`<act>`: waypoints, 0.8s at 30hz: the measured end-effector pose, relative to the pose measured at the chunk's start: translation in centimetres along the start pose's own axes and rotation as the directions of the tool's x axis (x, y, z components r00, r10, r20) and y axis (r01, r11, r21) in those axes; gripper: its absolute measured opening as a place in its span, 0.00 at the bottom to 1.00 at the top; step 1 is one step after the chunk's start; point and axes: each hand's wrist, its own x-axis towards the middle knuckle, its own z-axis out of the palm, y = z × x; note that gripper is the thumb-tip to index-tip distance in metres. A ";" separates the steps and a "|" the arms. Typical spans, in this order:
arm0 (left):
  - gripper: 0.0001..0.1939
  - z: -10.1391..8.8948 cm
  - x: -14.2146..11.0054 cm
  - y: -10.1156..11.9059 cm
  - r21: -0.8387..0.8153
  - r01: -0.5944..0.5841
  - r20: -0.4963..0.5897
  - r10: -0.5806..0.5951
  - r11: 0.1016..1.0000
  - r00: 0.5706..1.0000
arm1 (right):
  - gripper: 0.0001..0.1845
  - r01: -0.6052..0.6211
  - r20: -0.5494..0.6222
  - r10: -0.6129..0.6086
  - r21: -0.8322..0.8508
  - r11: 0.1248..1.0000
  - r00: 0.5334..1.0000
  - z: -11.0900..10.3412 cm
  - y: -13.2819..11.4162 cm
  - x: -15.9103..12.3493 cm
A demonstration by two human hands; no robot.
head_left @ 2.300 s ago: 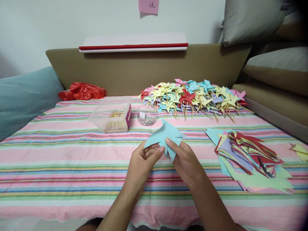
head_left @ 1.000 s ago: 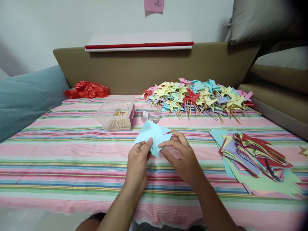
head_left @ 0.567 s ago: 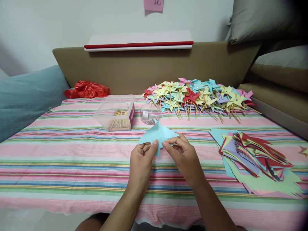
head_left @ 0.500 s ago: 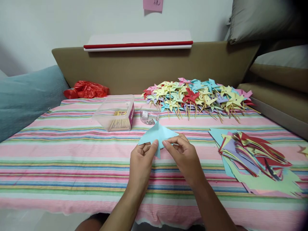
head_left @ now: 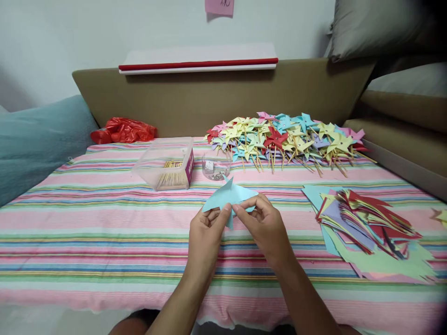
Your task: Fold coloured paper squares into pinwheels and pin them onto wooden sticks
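Note:
A light blue paper piece [head_left: 226, 195], cut and partly folded into pointed flaps, is held up above the striped cloth between my two hands. My left hand [head_left: 209, 228] pinches its lower left part, thumb on top near the middle. On the other side, my right hand [head_left: 261, 223] grips the paper with thumb and index finger, the thumb close to the left thumb. The other fingers curl beneath and are partly hidden. Just beyond the paper stands a clear round tub [head_left: 216, 166] with small metal pieces at its bottom.
A clear plastic box [head_left: 146, 167] of wooden sticks lies left of the tub. Many paper pinwheels [head_left: 279, 137] are heaped at the back right. Cut coloured paper [head_left: 370, 228] is stacked on the right. A red plastic bag [head_left: 127, 130] sits at the back left.
My right thumb and fingers have moved left, drawing a flap of the blue paper inward, so the two thumbs are closer together. The view has shifted slightly.

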 end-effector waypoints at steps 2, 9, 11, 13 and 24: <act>0.11 0.1 0.0 -0.1 -0.002 -0.003 -0.001 0.003 1.000 1.000 | 0.10 0.004 -0.011 -0.004 -0.009 1.000 1.000 0.1 0.1 0.0; 0.12 0.2 0.2 -0.1 0.015 0.006 -0.027 -0.006 1.000 1.000 | 0.10 0.026 -0.060 -0.030 -0.054 0.998 0.998 0.4 0.3 -0.3; 0.14 0.1 0.2 -0.1 0.035 0.008 -0.045 -0.006 0.999 0.999 | 0.11 0.037 -0.054 -0.042 -0.087 0.996 0.998 0.5 0.2 -0.4; 0.14 0.0 0.2 -0.1 0.052 0.014 -0.062 -0.011 0.999 0.998 | 0.10 0.040 -0.055 -0.043 -0.045 0.998 0.998 0.5 0.0 -0.3; 0.17 -1.1 0.3 0.8 0.390 -0.136 0.100 0.105 0.911 0.989 | 0.14 -0.147 0.161 0.118 0.180 0.973 0.980 -2.0 -1.1 0.4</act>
